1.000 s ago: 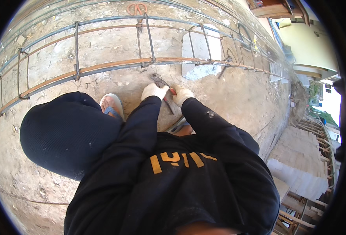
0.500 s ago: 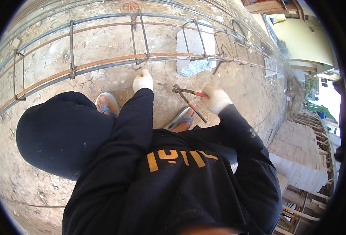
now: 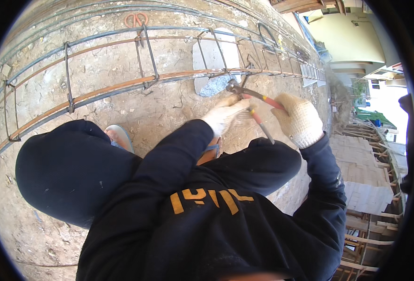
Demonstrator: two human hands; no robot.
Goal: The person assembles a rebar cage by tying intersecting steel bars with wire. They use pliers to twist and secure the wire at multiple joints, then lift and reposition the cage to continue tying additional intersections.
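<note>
Just this side of the long steel cage (image 3: 113,88), in the head view, the person is crouching with both gloved hands out over the ground (image 3: 122,112). The right hand (image 3: 300,121) is closing round one red handle of the pincers (image 3: 262,97); the other handle is angling down toward the knee with nothing wrapped round it, so the tool's two legs are standing apart. The left hand (image 3: 224,114) is reaching in just below the pincers' head — its fingers are blurring, and I cannot tell whether they are pinching something, touching the tool or only lying close by.

As for progress, the cage is looking largely built, in my judgement: stirrups (image 3: 69,77) are standing across the long bars at intervals along its length. Whether every crossing is being held by a tie is too small to make out, so what is left among the joints cannot be counted from here. The pincers' head is showing near the cage's near side — beside a pale slab (image 3: 202,56) that is lying partly under the bars — but is not clearly biting on any joint. Beyond the cage's far bars, an orange loop-handled tool (image 3: 136,19) is lying unused.
</note>
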